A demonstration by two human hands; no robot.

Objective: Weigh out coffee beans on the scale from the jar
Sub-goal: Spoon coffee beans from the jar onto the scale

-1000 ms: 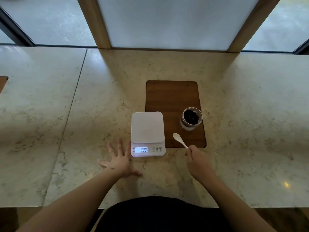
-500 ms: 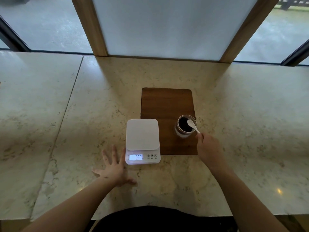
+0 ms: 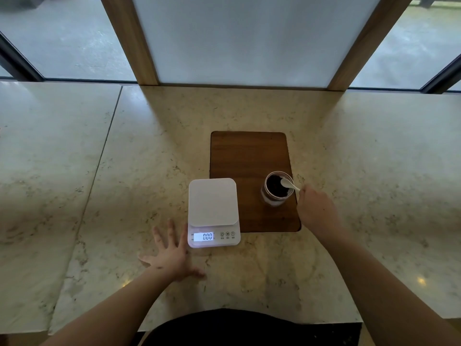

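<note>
A white digital scale (image 3: 212,208) sits on the marble counter, its lit display reading 0.00 and its platform bare. To its right an open glass jar (image 3: 276,189) of dark coffee beans stands on a brown wooden board (image 3: 247,156). My right hand (image 3: 316,211) is just right of the jar, shut on a white spoon (image 3: 288,184) whose bowl lies over the beans inside the jar mouth. My left hand (image 3: 169,255) rests flat on the counter, fingers spread, at the scale's front left corner.
The marble counter (image 3: 124,171) runs wide to both sides, with a seam on the left. Wooden window posts (image 3: 129,38) and glass panes rise along its far edge. The counter's front edge is close to my body.
My right hand carried the spoon from in front of the board up and right to the jar, and the spoon bowl now dips into the jar mouth. My left hand stayed flat.
</note>
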